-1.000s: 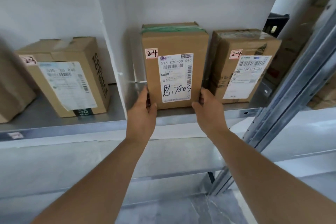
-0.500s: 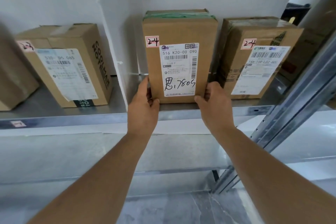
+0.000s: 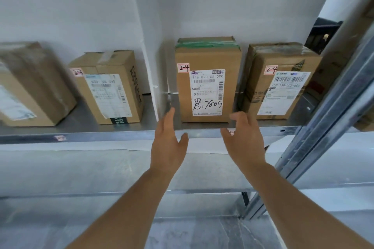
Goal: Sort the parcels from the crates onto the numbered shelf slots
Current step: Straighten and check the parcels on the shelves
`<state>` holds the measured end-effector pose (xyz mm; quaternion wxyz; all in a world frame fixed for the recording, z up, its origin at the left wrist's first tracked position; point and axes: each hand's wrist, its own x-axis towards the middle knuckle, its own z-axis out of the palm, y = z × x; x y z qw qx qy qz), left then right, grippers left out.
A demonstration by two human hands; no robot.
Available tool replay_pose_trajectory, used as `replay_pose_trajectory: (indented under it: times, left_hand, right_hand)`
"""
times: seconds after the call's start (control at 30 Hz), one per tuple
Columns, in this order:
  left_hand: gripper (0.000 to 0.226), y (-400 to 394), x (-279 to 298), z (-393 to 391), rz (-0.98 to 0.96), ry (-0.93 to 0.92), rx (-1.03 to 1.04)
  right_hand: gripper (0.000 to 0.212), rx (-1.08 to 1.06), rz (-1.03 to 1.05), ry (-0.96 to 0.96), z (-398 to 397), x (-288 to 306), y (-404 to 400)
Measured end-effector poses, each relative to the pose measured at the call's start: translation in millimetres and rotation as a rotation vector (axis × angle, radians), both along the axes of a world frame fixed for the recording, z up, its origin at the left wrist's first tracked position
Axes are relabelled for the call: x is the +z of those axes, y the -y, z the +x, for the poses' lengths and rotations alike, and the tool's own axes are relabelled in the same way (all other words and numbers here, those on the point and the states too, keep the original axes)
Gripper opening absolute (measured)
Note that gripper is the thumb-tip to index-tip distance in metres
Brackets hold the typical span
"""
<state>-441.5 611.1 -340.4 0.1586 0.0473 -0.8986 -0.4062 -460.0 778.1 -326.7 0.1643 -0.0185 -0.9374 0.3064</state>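
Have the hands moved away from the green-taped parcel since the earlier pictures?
Yes. The left hand and right hand have let go of the parcel and drawn back toward the shelf edge; both are open.

Parcel depot or stockroom: galvanised steel shelving [image 3: 121,134] against white wall, taped cardboard parcels [image 3: 208,79] bearing barcoded courier labels [image 3: 207,92] and handwritten slot tags [image 3: 183,67]

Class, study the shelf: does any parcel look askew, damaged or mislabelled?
The 2-3 box left of the divider sits turned at an angle, its shipping label peeling at the lower edge. Both 2-4 boxes stand square.
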Motion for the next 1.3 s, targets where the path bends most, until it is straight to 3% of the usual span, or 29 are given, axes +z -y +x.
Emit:
replay_pose_trajectory:
  times: [0.17, 0.43, 0.63, 0.77, 0.9, 1.03, 1.3]
  left_hand:
    - [0.045, 44.8, 14.0, 48.9, -0.177, -0.095, 0.03]
    - [0.047, 147.4, 31.9, 66.5, -0.311, -0.145, 0.092]
    - [0.046, 230.7, 22.2, 51.4, -0.365, -0.163, 0.026]
    - [0.051, 262.0, 17.8, 35.7, -0.37, -0.134, -0.046]
    - [0.059, 271.1, 11.5, 16.0, -0.31, -0.12, -0.092]
    - [0.07, 263.8, 0.8, -13.2, -0.174, -0.08, -0.123]
    - [0.066, 242.8, -18.0, -40.8, 0.074, -0.086, -0.133]
  right_hand:
    - [0.03, 0.129, 0.131, -0.067, 46.8, 15.9, 34.0]
    - [0.029, 0.28, 0.106, -0.099, 63.7, 29.8, 137.4]
    - [0.039, 0.215, 0.125, -0.009, 53.2, 33.9, 202.2]
    - [0.057, 0.143, 0.086, 0.057, 40.2, 31.6, 226.4]
    - [0.072, 0.102, -0.038, 0.11, 13.4, 17.2, 232.0]
    - [0.074, 0.102, -0.258, 0.133, -15.7, -0.1, 233.4]
    - [0.038, 0.097, -0.437, -0.018, -32.5, -16.4, 240.3]
